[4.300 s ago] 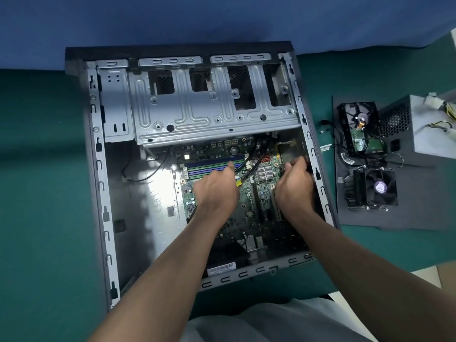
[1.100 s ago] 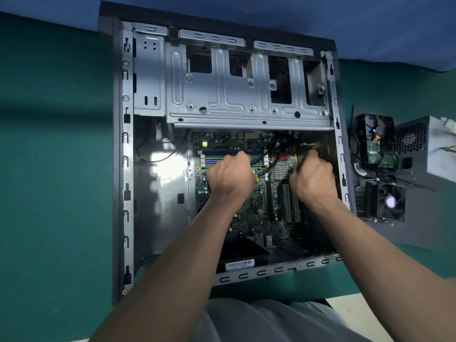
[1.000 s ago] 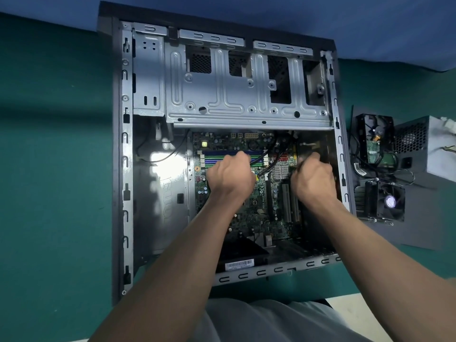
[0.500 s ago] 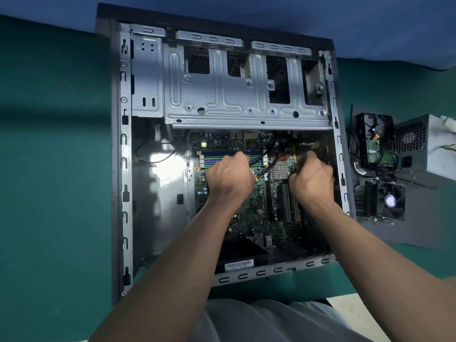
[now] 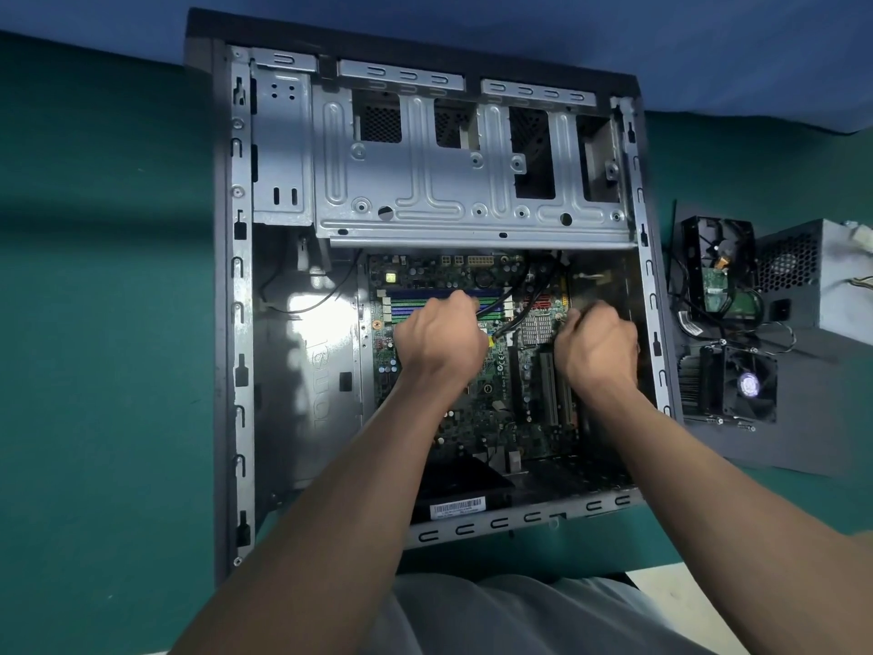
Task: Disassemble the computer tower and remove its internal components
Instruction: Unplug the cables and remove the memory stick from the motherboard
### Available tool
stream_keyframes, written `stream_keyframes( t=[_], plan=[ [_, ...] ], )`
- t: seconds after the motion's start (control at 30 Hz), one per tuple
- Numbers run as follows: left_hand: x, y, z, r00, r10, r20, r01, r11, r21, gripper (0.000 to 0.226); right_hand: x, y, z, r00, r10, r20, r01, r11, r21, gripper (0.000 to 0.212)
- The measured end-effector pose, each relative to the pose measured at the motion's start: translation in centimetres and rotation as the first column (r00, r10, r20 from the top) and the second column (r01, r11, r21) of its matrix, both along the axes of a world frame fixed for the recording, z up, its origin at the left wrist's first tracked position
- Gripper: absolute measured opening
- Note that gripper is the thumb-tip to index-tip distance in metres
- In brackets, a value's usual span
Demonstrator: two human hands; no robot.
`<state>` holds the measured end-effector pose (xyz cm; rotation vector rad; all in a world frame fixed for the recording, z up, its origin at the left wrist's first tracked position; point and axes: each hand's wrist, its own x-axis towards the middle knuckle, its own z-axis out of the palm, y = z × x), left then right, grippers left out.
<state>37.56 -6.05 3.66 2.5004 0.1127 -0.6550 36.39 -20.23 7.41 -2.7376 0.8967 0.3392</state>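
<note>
Both hands down in the opened tower, working over the motherboard

The computer tower (image 5: 226,323) lay on its side on the green table (image 5: 94,347), open face up, with one motherboard (image 5: 477,418) still seated in its near right part. The metal drive cage (image 5: 425,196) closed off the board's far edge. A bare stretch of case floor (image 5: 307,371) lay open to the board's left. The right hand (image 5: 597,347) sat close to the right case wall. The left hand (image 5: 439,338) was over the coloured memory slots (image 5: 491,300), knuckles up. On both hands the fingers were curled under; whether they gripped anything was hidden. Black cables (image 5: 517,307) ran between the two hands. Three removed parts rested on a dark panel (image 5: 803,446) just right of the tower: one hard drive (image 5: 718,276), one power supply (image 5: 831,286), one cooler fan (image 5: 748,385).
</note>
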Motion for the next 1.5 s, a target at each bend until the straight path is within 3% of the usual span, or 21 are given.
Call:
stream_keyframes(
  t=[0.2,0.33,0.53,0.87,0.97,1.33,1.5],
  plan=[
    [-0.1,0.1,0.0,1.000,0.002,0.014,-0.002,1.000,-0.004,0.035,-0.4,-0.5,0.2,0.999,0.013,0.032,-0.012,1.000,-0.017,0.020],
    [-0.2,0.0,0.1,1.000,-0.002,0.018,0.002,1.000,-0.005,0.034,-1.2,-0.3,0.3,0.999,0.033,-0.027,-0.033,0.999,-0.018,0.014],
    [-0.1,0.0,0.0,1.000,-0.002,0.024,0.002,1.000,-0.004,0.034,-1.4,0.1,0.4,0.994,0.032,-0.109,-0.032,0.999,-0.006,0.026],
    [-0.1,0.0,-0.4,1.000,0.002,0.019,-0.002,1.000,-0.017,0.040,-1.8,0.3,-1.0,0.981,-0.161,-0.103,0.174,0.976,0.131,0.028],
    [-0.1,0.0,-0.4,1.000,0.009,0.016,-0.008,1.000,-0.020,0.040,-1.8,0.6,-1.1,0.960,-0.266,-0.085,0.276,0.950,0.144,0.017],
    [-0.1,0.1,-0.9,1.000,0.025,0.008,-0.025,0.999,-0.034,0.043,-1.6,0.3,-1.3,0.985,-0.172,0.028,0.168,0.981,0.092,0.032],
    [-0.2,0.0,-1.2,1.000,0.010,0.030,-0.009,0.999,-0.035,0.044,-2.1,0.5,0.4,0.993,-0.107,0.045,0.100,0.986,0.131,0.026]
  ],
)
